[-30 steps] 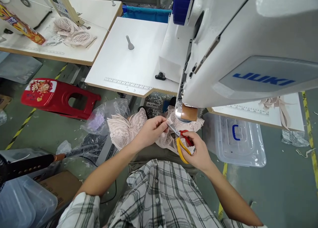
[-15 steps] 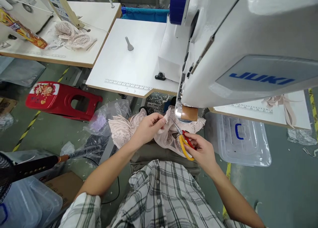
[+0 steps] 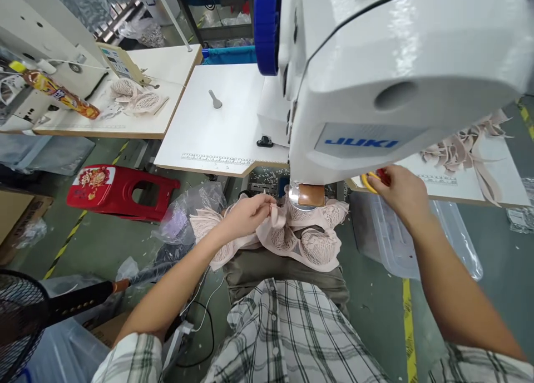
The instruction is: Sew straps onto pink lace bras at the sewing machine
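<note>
My left hand [image 3: 247,215] pinches a strap of a pale pink lace bra [image 3: 309,244] that lies across my lap, just below the sewing machine's [image 3: 375,77] needle end. My right hand [image 3: 398,191] is raised to the front edge of the white table [image 3: 479,188] at the right. Its fingers are closed around yellow-and-red scissors [image 3: 372,178], mostly hidden under the hand.
A pile of pink straps [image 3: 463,146] lies on the table at the right. A clear plastic bin [image 3: 375,232] stands on the floor below it. A red stool [image 3: 119,188] and plastic bags [image 3: 183,210] are at the left, a fan [image 3: 20,316] at bottom left.
My right hand has lifted the scissors away from the bra and carried them right and up to the table edge. My left hand keeps its hold on the strap. My head has tilted up.
</note>
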`<state>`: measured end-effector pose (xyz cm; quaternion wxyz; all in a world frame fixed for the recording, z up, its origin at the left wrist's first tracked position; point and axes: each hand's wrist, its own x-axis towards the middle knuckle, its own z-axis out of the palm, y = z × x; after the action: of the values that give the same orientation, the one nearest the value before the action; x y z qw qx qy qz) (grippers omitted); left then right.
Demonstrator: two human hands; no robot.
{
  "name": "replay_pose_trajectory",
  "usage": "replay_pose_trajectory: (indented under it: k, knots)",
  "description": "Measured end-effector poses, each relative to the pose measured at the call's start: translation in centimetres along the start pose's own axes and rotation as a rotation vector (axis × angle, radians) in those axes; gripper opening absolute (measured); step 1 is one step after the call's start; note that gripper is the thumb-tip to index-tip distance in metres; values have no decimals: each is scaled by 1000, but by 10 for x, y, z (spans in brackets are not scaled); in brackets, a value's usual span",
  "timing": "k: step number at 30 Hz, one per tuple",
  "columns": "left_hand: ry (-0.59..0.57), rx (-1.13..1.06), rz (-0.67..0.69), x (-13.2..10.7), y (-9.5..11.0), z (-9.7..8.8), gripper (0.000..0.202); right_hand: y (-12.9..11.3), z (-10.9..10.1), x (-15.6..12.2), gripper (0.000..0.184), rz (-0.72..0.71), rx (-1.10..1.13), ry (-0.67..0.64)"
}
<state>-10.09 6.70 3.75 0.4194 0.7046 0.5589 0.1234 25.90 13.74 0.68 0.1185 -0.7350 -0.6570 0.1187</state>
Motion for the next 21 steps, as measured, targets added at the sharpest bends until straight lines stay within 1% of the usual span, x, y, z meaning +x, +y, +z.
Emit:
replay_pose_trajectory:
  k: [1, 2, 3, 4, 5, 6, 7, 8, 9, 10, 11, 12, 13, 14, 15, 16, 18, 20, 21]
  knots:
    - [-46, -3, 12, 2, 0, -3, 27, 1, -1, 5, 30, -75, 3, 37]
    - [-66, 25, 20, 3, -1, -4, 26, 1, -1, 5, 31, -146, 32, 95]
    - [-60, 87, 29, 5, -3, -4, 25, 0, 1, 0, 32, -199, 86, 165]
    - [-28, 180, 44, 6, -5, -1, 23, -4, 5, -11, 33, -233, 161, 211]
    - [27, 292, 71, 6, -7, 3, 23, -9, 10, -26, 33, -251, 255, 214]
    - [86, 400, 117, 7, -8, 10, 23, -16, 16, -43, 33, -256, 369, 154]
    - [133, 486, 182, 7, -8, 17, 23, -25, 22, -62, 31, -286, 487, -18]
    - [157, 539, 252, 6, -7, 26, 25, -35, 29, -81, 31, -352, 586, -219]
    - [156, 559, 314, 5, -4, 35, 27, -45, 35, -98, 35, -418, 643, -393]
    - [137, 554, 357, 4, 1, 44, 30, -56, 41, -112, 45, -467, 675, -496]
    - [110, 533, 385, 2, 7, 52, 32, -65, 46, -124, 55, -488, 702, -550]
    - [91, 505, 399, 0, 14, 58, 34, -73, 50, -132, 66, -487, 737, -573]
    - [96, 471, 402, -1, 21, 63, 36, -79, 53, -139, 74, -464, 791, -564]
    - [120, 430, 402, -3, 29, 67, 38, -84, 55, -142, 78, -420, 868, -538]
    - [153, 379, 399, -3, 38, 69, 40, -87, 56, -145, 79, -358, 955, -498]
    - [189, 315, 388, -3, 46, 71, 41, -90, 55, -146, 76, -282, 1039, -441]
    - [244, 153, 323, -2, 61, 73, 42, -93, 51, -144, 63, -105, 1151, -278]
    - [273, -42, 212, 0, 73, 75, 43, -97, 42, -139, 48, 28, 1165, -133]
    - [280, -133, 157, 1, 77, 76, 44, -99, 36, -134, 42, 59, 1154, -85]
